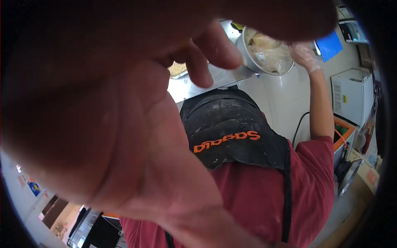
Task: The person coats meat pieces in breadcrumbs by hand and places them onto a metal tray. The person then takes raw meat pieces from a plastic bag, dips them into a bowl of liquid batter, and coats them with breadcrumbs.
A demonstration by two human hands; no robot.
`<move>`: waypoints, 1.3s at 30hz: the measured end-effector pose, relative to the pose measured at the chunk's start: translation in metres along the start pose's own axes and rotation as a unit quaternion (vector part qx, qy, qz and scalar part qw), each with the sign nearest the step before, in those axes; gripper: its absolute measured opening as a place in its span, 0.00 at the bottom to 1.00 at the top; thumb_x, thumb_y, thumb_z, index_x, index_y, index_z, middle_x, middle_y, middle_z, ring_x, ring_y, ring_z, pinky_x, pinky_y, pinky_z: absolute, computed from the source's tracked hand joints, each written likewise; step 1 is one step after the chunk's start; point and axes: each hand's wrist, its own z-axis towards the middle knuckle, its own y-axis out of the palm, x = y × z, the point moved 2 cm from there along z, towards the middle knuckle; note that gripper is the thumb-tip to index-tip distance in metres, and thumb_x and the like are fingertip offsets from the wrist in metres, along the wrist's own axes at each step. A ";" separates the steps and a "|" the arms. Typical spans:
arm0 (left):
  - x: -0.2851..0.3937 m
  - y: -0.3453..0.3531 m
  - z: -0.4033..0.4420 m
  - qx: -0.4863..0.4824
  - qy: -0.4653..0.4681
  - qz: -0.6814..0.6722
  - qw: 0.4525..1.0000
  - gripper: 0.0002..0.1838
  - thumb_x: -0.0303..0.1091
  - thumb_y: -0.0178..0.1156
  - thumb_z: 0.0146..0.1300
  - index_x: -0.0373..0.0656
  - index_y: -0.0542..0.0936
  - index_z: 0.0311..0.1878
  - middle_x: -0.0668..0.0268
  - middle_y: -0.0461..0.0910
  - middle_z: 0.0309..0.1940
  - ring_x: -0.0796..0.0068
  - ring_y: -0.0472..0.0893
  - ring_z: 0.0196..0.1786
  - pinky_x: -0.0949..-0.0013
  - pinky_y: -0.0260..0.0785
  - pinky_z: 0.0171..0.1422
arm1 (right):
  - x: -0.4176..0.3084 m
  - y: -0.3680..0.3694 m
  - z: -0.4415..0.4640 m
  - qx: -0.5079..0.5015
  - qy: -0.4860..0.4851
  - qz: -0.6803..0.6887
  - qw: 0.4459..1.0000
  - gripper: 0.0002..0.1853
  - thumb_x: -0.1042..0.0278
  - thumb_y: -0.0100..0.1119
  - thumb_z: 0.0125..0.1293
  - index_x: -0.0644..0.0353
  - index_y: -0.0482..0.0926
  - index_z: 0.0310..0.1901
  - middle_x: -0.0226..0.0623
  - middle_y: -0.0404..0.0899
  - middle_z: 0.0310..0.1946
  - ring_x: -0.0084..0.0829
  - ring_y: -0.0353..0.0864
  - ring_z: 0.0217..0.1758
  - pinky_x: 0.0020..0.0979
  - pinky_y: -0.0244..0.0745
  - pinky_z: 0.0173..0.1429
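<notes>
My left hand (pixel 165 165) is very close to the camera and fills much of the left and top of the view. It is bare, its palm toward me, with the fingers bent and apart and nothing seen in them. Whether it touches the camera is out of sight. At the upper right, my right hand (pixel 305 56) wears a clear plastic glove. It grips the rim of a large white bowl (pixel 245 53), though its fingertips are hard to make out. Inside the bowl lies a clear plastic bag (pixel 271 56) with pale contents. The bowl juts past the table's edge.
A metal table (pixel 182 91) carries a tray of pale crumbly food (pixel 178 69), partly hidden by my left hand. My black apron (pixel 223 120) is dusted white. On the right are a white appliance (pixel 351 97), a blue sheet (pixel 329 45) and an orange-edged box (pixel 345 126).
</notes>
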 end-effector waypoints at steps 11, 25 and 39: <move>-0.012 0.101 0.031 -0.026 -0.054 0.007 0.998 0.23 0.43 0.50 0.77 0.34 0.78 0.63 0.47 0.79 0.61 0.62 0.82 0.44 0.69 0.74 0.34 | 0.045 -0.024 -0.035 -0.071 -0.049 0.037 0.996 0.13 0.76 0.60 0.61 0.61 0.84 0.47 0.45 0.86 0.44 0.45 0.85 0.52 0.42 0.78 0.59; -0.203 0.138 -0.062 0.096 -0.288 0.275 0.912 0.21 0.48 0.72 0.68 0.36 0.80 0.43 0.68 0.79 0.34 0.80 0.75 0.36 0.74 0.70 0.39 | 0.032 0.029 -0.017 0.292 -0.310 0.067 0.903 0.06 0.69 0.62 0.61 0.57 0.82 0.39 0.38 0.81 0.32 0.42 0.84 0.40 0.41 0.80 0.44; -0.227 0.157 -0.166 0.168 -0.298 0.330 0.880 0.20 0.45 0.71 0.68 0.37 0.81 0.50 0.65 0.81 0.41 0.74 0.78 0.39 0.72 0.70 0.44 | 0.000 0.089 0.006 -0.230 -0.391 0.222 0.863 0.15 0.69 0.55 0.64 0.65 0.85 0.48 0.58 0.85 0.45 0.55 0.87 0.47 0.48 0.80 0.56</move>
